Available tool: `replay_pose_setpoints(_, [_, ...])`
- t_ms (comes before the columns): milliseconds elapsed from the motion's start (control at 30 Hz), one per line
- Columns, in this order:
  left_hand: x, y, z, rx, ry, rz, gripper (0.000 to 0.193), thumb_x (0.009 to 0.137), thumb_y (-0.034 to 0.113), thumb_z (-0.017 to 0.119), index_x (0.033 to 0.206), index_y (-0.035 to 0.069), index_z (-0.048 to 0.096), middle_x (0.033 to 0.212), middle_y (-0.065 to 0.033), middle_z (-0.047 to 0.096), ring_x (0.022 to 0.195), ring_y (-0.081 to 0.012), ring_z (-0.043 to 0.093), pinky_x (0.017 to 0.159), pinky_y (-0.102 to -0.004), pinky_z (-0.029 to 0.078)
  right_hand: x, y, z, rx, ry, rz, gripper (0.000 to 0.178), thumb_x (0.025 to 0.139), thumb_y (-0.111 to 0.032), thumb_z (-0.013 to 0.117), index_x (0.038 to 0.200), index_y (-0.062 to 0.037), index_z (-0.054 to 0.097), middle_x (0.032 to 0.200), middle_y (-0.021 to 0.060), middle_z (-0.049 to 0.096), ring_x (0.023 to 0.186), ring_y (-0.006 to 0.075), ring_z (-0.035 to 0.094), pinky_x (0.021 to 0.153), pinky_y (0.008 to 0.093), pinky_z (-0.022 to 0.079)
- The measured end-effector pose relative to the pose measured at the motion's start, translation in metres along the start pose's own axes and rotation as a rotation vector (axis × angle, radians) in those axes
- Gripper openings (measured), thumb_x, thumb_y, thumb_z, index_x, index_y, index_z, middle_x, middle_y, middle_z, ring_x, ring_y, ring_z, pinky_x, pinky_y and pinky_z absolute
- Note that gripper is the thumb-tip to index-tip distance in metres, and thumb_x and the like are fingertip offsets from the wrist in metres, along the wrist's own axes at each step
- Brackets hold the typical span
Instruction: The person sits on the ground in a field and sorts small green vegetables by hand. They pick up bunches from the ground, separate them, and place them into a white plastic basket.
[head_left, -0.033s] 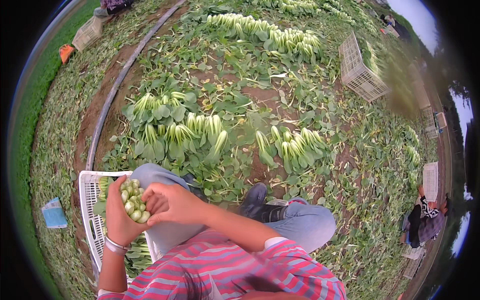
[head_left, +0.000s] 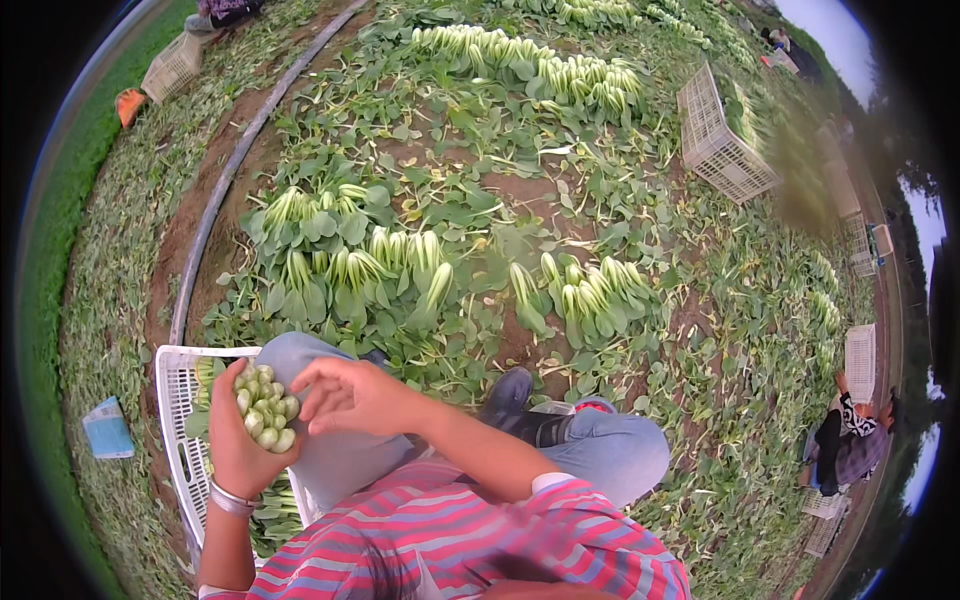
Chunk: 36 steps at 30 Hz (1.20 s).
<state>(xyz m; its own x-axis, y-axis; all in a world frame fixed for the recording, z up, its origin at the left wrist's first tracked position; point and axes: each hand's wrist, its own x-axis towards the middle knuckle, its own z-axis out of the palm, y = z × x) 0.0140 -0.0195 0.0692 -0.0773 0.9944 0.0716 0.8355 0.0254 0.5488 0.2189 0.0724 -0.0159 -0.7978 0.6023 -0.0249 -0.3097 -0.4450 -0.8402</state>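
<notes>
My left hand (head_left: pixel 235 450) is closed around a bunch of small bok choy (head_left: pixel 265 410), its pale cut stem ends facing up. A metal bangle sits on that wrist. My right hand (head_left: pixel 350 395) hovers beside the bunch with fingers apart, the fingertips touching or nearly touching the stems, and holds nothing itself. Both hands are above my left knee and a white plastic crate (head_left: pixel 175 400), which has more bok choy in it. Cut bok choy lies in rows on the soil ahead (head_left: pixel 400 260), with another cluster to the right (head_left: pixel 590 285).
A grey pipe (head_left: pixel 230 170) runs along the bed's left side. White crates stand at the upper right (head_left: pixel 720 140) and upper left (head_left: pixel 175 65). Another person (head_left: pixel 850 440) crouches at the right. A blue packet (head_left: pixel 105 428) lies on the grass at left.
</notes>
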Motion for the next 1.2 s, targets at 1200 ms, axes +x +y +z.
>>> replay_pose_setpoints(1200, [0.019, -0.044, -0.057, -0.095, -0.245, -0.008, 0.112, 0.059, 0.028, 0.098, 0.151, 0.004, 0.039, 0.132, -0.0188, 0.061, 0.122, -0.0326, 0.062, 0.109, -0.0427, 0.048, 0.009, 0.019, 0.024, 0.198, -0.009, 0.182, 0.037, 0.091, -0.006, 0.081, 0.123, -0.0022, 0.061, 0.109, 0.0054, 0.072, 0.094, 0.0153, 0.072, 0.077, 0.0291, 0.062])
